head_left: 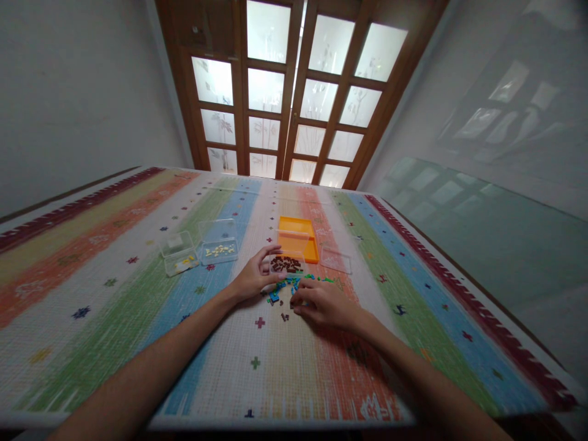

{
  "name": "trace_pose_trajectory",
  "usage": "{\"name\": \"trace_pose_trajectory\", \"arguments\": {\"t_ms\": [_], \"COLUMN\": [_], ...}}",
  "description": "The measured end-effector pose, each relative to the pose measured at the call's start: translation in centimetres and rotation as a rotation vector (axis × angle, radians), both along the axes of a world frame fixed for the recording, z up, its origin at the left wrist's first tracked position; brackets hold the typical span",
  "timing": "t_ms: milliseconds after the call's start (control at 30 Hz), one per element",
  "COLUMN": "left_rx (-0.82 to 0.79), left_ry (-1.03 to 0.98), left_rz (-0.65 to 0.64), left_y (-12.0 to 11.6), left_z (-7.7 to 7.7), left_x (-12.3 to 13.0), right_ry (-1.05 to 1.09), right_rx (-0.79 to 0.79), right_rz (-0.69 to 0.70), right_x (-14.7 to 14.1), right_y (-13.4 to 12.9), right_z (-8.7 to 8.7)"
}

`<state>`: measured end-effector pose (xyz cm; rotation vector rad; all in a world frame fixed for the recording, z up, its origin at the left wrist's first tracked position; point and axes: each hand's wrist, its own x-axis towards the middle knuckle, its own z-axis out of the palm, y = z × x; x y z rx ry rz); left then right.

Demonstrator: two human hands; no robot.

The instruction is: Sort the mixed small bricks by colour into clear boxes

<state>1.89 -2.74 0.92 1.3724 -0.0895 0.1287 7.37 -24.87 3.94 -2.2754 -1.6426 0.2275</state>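
Observation:
My left hand point(255, 273) has its fingers curved around the left side of a clear box point(299, 269) of small brown pieces point(285, 264). My right hand point(324, 301) is over the right part of a loose pile of blue and green pieces point(274, 296), its thumb and fingers drawn together; whatever they may hold is too small to make out. A few brown pieces point(285, 317) lie on the striped cloth just left of my right hand.
Behind the brown pieces stands an orange tray point(296, 222) with compartments. A clear lid point(336, 260) lies to its right. On the left are two open clear boxes, one with pale pieces point(219, 252), the other with yellow and white pieces point(184, 264). A striped cloth point(220, 361) covers the table.

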Motion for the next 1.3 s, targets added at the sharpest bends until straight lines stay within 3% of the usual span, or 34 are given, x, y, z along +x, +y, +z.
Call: {"name": "trace_pose_trajectory", "arguments": {"t_ms": [267, 500, 867, 1067, 1300], "left_rx": [0.005, 0.022, 0.022, 0.018, 0.008], "left_ry": [0.005, -0.006, 0.011, 0.0, -0.002], "left_rz": [0.005, 0.008, 0.011, 0.009, 0.007], "left_y": [0.1, 0.1, 0.0, 0.0, 0.1], "left_z": [0.1, 0.0, 0.2, 0.1, 0.1], "left_x": [-0.1, 0.0, -0.2, -0.1, -0.1], "right_ry": [0.028, -0.017, 0.088, 0.011, -0.073], "right_rx": [-0.001, 0.017, 0.017, -0.002, 0.024], "right_rz": [-0.008, -0.011, -0.008, 0.011, 0.058], "right_x": [0.0, -0.1, 0.0, -0.7, -0.6], "right_y": [-0.1, 0.1, 0.2, 0.3, 0.5], "right_z": [0.6, -0.2, 0.1, 0.6, -0.7]}}
